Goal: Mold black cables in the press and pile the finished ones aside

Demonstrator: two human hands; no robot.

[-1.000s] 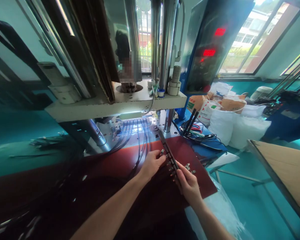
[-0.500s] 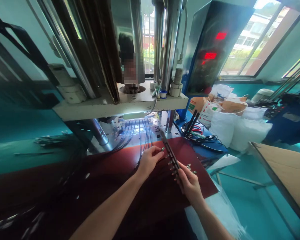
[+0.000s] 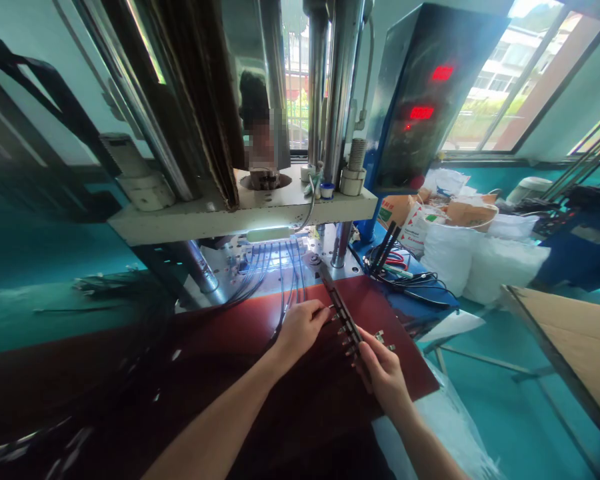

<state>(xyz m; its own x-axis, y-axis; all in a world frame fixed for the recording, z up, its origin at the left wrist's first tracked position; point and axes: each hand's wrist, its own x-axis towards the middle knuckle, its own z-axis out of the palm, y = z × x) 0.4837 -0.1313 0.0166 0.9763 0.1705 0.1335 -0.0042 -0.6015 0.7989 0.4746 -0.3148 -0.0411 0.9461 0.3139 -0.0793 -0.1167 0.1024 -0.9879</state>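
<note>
My right hand [image 3: 384, 365] is closed around the lower end of a long, narrow dark metal bar [image 3: 341, 303], which slants away from me over the red-brown tabletop [image 3: 380, 313]. Several small shiny metal pieces stick out along its left edge. Fingers and thumb pinched together, my left hand [image 3: 303, 328] is at the bar's left side, near its upper part. A small, light-coloured metal piece [image 3: 331, 307] shows at those fingertips, partly hidden, touching or almost touching the bar. More small metal pieces [image 3: 380, 337] lie to the right, beside my right hand.
Beyond the tabletop stands a press with a pale crossplate [image 3: 220, 222] and steel columns. Black cables [image 3: 265, 267] run from its lit bed. On the right, a blue stand [image 3: 415, 287] holds scissors and cables, near white sacks [image 3: 445, 253] and a cardboard-topped table [image 3: 570, 340].
My left hand has brought its small piece right, up to the bar's edge. My right hand keeps its hold on the bar. The view has shifted slightly.
</note>
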